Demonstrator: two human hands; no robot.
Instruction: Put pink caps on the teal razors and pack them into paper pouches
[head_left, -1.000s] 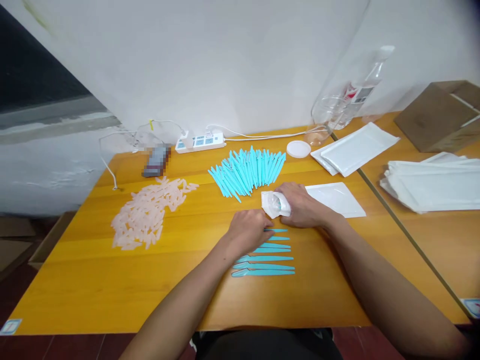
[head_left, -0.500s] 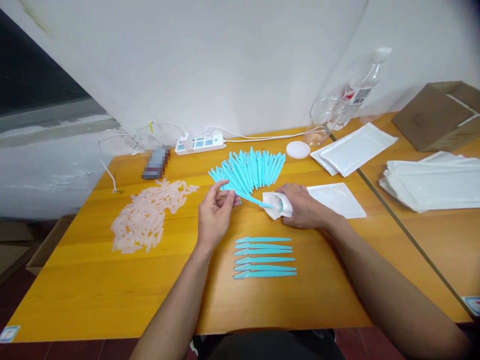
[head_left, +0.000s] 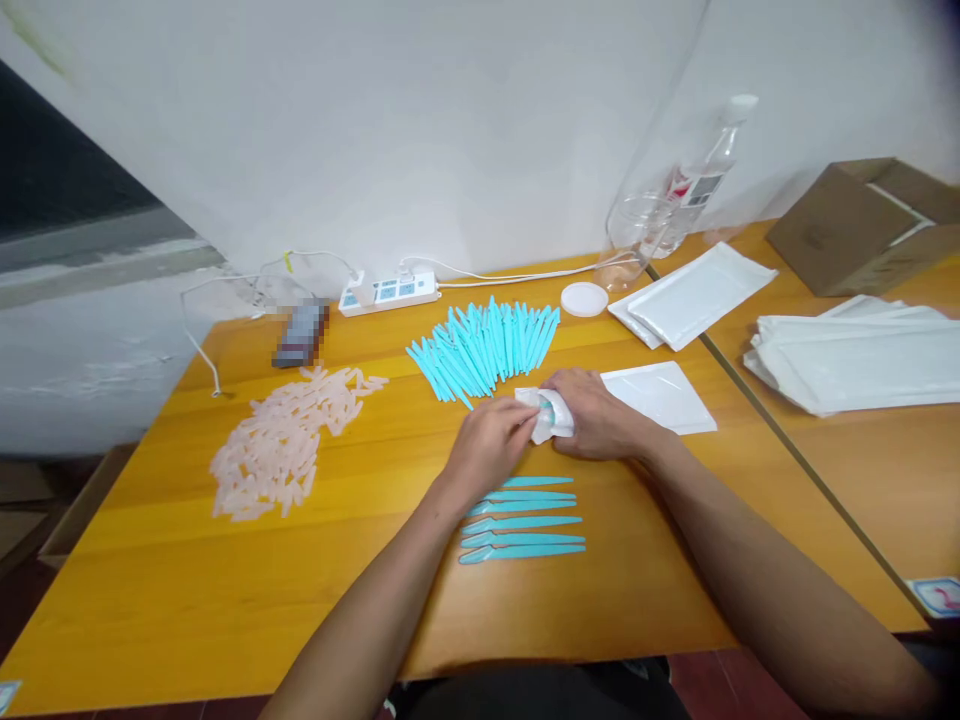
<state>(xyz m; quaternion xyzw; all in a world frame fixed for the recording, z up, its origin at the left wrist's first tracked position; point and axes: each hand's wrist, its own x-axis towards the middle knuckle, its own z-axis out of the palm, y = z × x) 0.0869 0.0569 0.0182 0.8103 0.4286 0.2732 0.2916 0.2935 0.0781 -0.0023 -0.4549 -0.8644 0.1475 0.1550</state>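
Head view: pink pieces [head_left: 270, 455] left of blue pile [head_left: 487, 345], power strip [head_left: 390, 295] behind

Middle: your left hand [head_left: 491, 437] and right hand [head_left: 592, 415] block it.
Beyond them: a fan-shaped heap of turquoise plastic sticks [head_left: 484, 350] bars you.
Pink side: you could pass between the heap of pale pink plastic slivers [head_left: 270, 445] and your left forearm [head_left: 397, 560].
Front strip: you have room over the yellow-brown wooden surface [head_left: 540, 610].
Back right: a clear plastic bottle [head_left: 701, 185] and brown cardboard box [head_left: 836, 225] obstruct you.
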